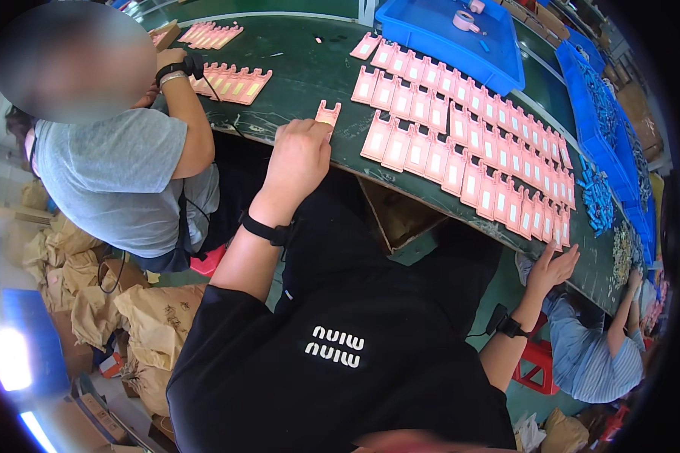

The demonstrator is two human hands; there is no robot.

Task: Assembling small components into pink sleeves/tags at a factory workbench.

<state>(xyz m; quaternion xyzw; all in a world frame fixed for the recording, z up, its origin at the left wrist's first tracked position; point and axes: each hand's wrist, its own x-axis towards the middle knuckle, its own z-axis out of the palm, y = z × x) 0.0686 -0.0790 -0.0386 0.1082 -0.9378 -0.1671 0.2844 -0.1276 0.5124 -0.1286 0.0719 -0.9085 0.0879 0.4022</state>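
My left hand [298, 155] is at the near edge of the green table, its fingers closed on a flat pink plastic piece [328, 112] with a notched, two-pronged end. The fingers cover the piece's lower part. To the right lie three overlapping rows of similar pink plastic pieces [417, 153], most showing a pale rectangle on top. At the right end of the nearest row, my right hand [553, 270] has its fingers apart and holds nothing that I can see. Its fingertips are close to the last pink piece [562, 229]; whether they touch it I cannot tell.
A blue tray [408, 32] holding pink tape rolls stands at the back. Blue bins [593, 124] line the right side, near a pile of small blue parts [597, 198]. A co-worker in grey [113, 174] sits at left beside more pink pieces [234, 83]; another person [589, 351] is at right.
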